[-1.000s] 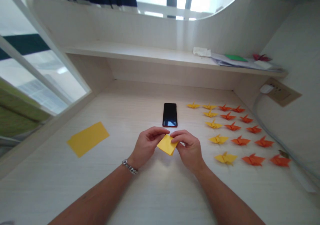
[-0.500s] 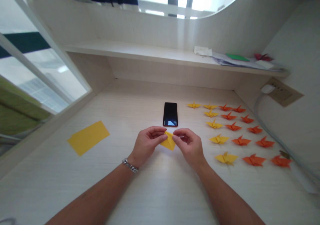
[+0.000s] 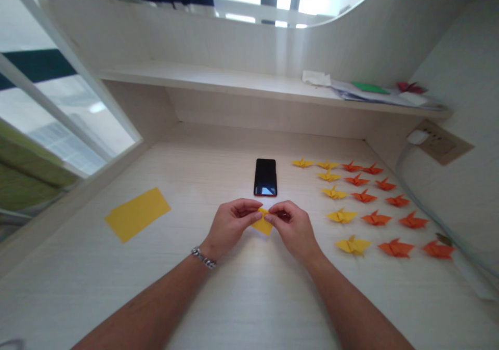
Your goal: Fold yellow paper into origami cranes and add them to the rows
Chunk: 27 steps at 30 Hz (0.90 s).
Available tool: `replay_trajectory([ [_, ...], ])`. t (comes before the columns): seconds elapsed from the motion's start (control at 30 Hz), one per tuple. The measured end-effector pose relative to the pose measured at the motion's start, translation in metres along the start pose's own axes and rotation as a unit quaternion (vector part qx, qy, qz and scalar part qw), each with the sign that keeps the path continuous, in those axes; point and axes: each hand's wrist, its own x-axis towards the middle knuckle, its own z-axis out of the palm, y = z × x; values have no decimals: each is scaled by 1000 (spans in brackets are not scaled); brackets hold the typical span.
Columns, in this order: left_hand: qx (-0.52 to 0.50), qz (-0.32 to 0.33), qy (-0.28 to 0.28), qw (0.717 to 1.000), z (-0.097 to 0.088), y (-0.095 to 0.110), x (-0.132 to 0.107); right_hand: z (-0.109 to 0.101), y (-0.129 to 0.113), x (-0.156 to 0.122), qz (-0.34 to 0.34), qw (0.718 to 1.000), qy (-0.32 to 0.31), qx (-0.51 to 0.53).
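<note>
A small folded piece of yellow origami paper (image 3: 263, 226) is held between both hands, just in front of the phone. My left hand (image 3: 233, 224) pinches its upper left edge between thumb and fingers; a chain bracelet (image 3: 203, 257) circles that wrist. On the opposite side, my right hand (image 3: 295, 229) is closed on the upper right edge, thumb pressed against the paper. Fingertips hide the top of the fold. The two thumbs are close together.
Beyond the hands lies a black phone (image 3: 265, 177). Yellow sheets (image 3: 138, 214) rest at the left. Several yellow paper cranes (image 3: 342, 216) and orange paper cranes (image 3: 376, 218) stand in rows on the right, near a cable (image 3: 429, 210) from a wall socket (image 3: 441, 142).
My right hand has shifted slightly left, bringing the thumbs closer together. The top of the yellow paper is now more covered by the fingers.
</note>
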Motion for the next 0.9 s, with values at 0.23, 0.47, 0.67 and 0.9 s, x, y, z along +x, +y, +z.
replay_trajectory([
  [0.23,54,-17,-21,998,1,3,-1,0,1,0,-43,996,-1,-80],
  [0.47,77,-4,8,997,3,3,-2,2,0,-2,-26,992,-10,-123],
  [0.67,19,-41,0,999,2,-4,1,7,4,-2,59,997,-32,-26],
  [0.9,-29,-55,-39,997,-1,-2,2,6,10,3,62,995,14,73],
])
